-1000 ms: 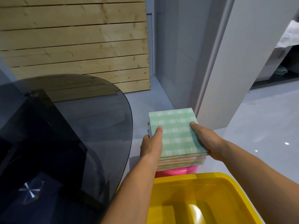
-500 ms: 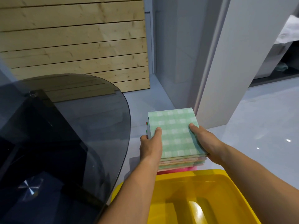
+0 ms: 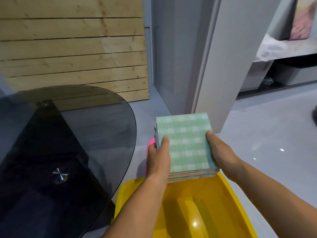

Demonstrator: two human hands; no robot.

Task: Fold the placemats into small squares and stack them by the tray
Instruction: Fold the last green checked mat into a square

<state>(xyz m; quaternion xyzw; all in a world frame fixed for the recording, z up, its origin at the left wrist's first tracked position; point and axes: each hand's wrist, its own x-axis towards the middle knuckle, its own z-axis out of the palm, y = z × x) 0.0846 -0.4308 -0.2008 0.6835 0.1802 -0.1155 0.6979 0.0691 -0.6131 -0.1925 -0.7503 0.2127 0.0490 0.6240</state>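
A stack of folded placemats (image 3: 185,141), square, with a green checked one on top and several coloured layers below, is held in front of me above the floor. My left hand (image 3: 158,157) grips its left edge, thumb on top. My right hand (image 3: 221,152) grips its right edge, thumb at the top corner. A pink object (image 3: 150,143) shows just under the stack's left side, mostly hidden. The yellow tray (image 3: 228,188) lies directly below and nearer to me, its far rim under the stack's near edge.
A dark smoked-glass table (image 3: 85,134) with a rounded edge fills the left. A wooden slat wall (image 3: 72,57) stands behind it. A white pillar (image 3: 231,66) rises just beyond the stack. Glossy grey floor (image 3: 265,143) spreads to the right.
The stack has stayed in both hands and shifted slightly away from me relative to the tray. The pink object now shows at the stack's left side instead of below its near edge.
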